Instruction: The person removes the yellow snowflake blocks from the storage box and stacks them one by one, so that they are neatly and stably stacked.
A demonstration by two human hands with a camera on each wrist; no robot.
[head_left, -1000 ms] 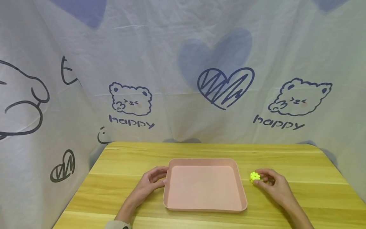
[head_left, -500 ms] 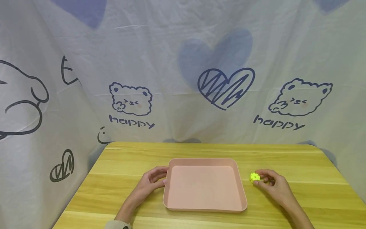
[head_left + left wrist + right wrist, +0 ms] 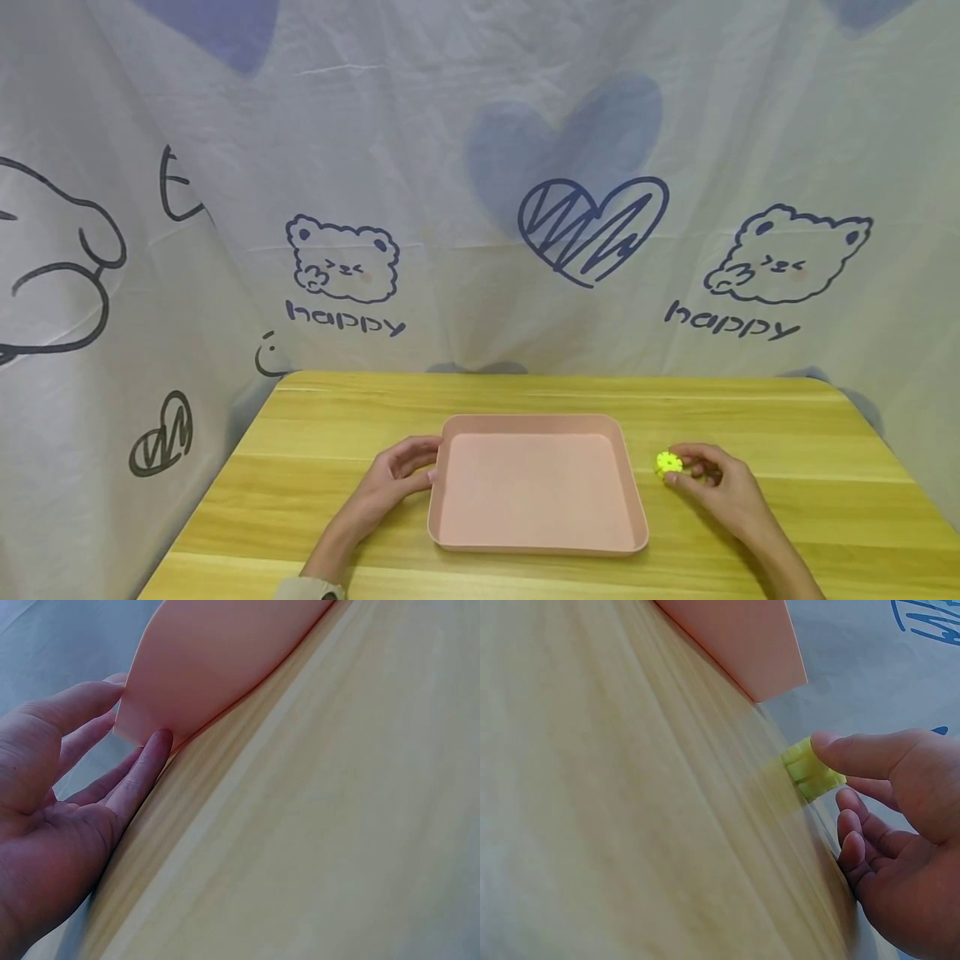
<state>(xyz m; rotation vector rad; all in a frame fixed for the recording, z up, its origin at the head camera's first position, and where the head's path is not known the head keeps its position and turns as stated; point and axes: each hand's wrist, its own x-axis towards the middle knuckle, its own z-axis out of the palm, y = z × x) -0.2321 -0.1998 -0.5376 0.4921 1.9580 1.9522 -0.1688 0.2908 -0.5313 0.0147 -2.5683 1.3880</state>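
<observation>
A shallow pink tray (image 3: 536, 492) lies on the wooden table, its inside bare. At its left wall is my left hand (image 3: 392, 482), fingers and thumb extended with their tips on the outer side; the left wrist view shows fingertips against the wall (image 3: 202, 660) near a corner. To the right of the tray, my right hand (image 3: 723, 490) pinches a small stack of bright yellow snowflake discs (image 3: 669, 463) between thumb and fingertips. Seen from the right wrist, the notched edges of the stack (image 3: 801, 771) stand right at the table surface, and the other fingers curl loosely below.
The light wooden table (image 3: 360, 408) has rounded far corners. Behind it and on the left hangs a pale cloth (image 3: 465, 317) printed with hearts, bears and lettering. A gap of bare wood separates the tray from the yellow discs.
</observation>
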